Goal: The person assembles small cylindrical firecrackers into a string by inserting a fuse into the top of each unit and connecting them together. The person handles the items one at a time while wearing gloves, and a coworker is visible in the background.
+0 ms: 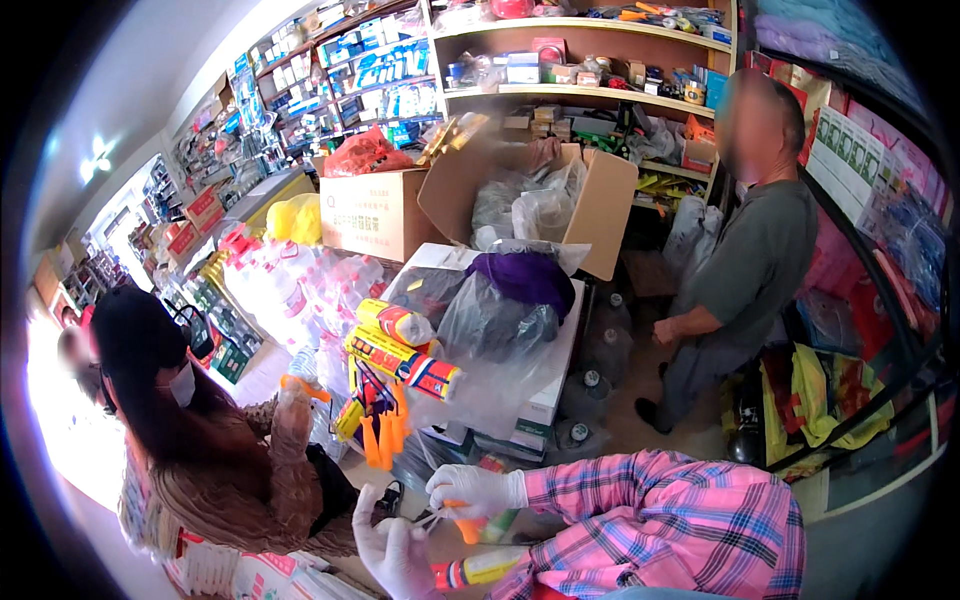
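On the far left, a person in a brown top (215, 470) and a dark cap sits or stands side-on, wearing a pale mask. Behind and to the right are a yellow bag (295, 218) and a crowd of clear bottles (285, 280). A red bag (365, 153) lies on a closed cardboard box (375, 215).

Lower down, the wearer's white-gloved left hand (400, 553) has one finger raised apart from the others; whether its lower fingers grip anything cannot be told. Above it hangs or rests a bundle of yellow-and-red tubes (405, 365) with orange handles (386, 436).

The gloved right hand (478, 492), reaching out of a pink plaid sleeve (650, 500), has its fingertips drawn together on a thin strip (429, 521) between the hands. Just under it shows an orange piece (467, 529), and another yellow-and-red tube (482, 569) lies right beside the left hand.

Beyond, a purple cloth (525, 280) and a clear plastic bag (490, 330) lie on a white worktop (560, 375), with an open cardboard box (605, 215) behind. Farther right, a person in a grey-green shirt (755, 240) stands near a yellow bag with dark red patches (822, 405).
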`<state>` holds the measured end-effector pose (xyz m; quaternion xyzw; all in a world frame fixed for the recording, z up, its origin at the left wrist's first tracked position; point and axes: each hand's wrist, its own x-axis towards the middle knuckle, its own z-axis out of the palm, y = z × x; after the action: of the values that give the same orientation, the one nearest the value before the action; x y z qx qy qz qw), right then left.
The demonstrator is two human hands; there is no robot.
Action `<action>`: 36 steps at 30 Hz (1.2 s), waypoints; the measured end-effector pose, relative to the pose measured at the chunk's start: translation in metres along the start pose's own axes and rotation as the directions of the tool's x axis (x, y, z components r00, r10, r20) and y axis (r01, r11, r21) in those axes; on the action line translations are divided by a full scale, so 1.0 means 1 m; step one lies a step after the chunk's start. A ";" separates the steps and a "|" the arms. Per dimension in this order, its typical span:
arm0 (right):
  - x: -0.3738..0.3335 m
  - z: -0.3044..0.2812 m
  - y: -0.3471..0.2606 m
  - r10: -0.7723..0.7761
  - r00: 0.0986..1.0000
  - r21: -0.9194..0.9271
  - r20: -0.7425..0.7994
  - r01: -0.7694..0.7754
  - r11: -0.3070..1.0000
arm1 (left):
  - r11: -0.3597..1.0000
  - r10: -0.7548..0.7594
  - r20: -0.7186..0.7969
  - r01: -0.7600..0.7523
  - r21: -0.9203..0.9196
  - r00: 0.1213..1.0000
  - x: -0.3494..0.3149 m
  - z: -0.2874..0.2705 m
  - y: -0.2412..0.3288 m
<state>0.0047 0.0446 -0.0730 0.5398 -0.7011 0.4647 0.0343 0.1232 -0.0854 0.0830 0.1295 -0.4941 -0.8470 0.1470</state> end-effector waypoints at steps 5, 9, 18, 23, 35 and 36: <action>-0.060 0.038 0.068 0.254 0.966 -0.123 0.049 -0.246 0.961 | 0.978 0.195 0.034 -0.192 -0.077 0.980 -0.027 -0.005 0.040; -0.062 0.072 0.078 0.414 0.894 -0.189 0.171 -0.383 0.904 | 0.985 0.146 0.077 -0.152 0.076 0.986 -0.037 0.009 0.074; -0.042 0.089 0.087 0.465 0.860 -0.310 0.212 -0.391 0.866 | 0.984 0.176 0.104 -0.176 -0.016 0.979 -0.028 -0.019 0.059; -0.056 0.092 0.066 0.470 0.867 -0.222 0.167 -0.431 0.875 | 0.989 0.136 0.056 -0.133 -0.065 0.989 -0.023 -0.018 0.053; -0.057 0.057 0.023 0.425 0.898 0.011 0.111 -0.429 0.903 | 0.970 0.203 -0.031 -0.205 -0.131 0.979 -0.023 -0.015 0.040; -0.054 0.056 0.015 0.396 0.916 0.044 0.070 -0.400 0.916 | 0.971 0.237 0.102 -0.233 -0.046 0.966 -0.021 -0.019 0.035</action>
<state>0.0407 0.0444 -0.1437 0.4004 -0.7831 0.4657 -0.0974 0.1540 -0.1091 0.1063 0.0223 -0.4986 -0.8376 0.2219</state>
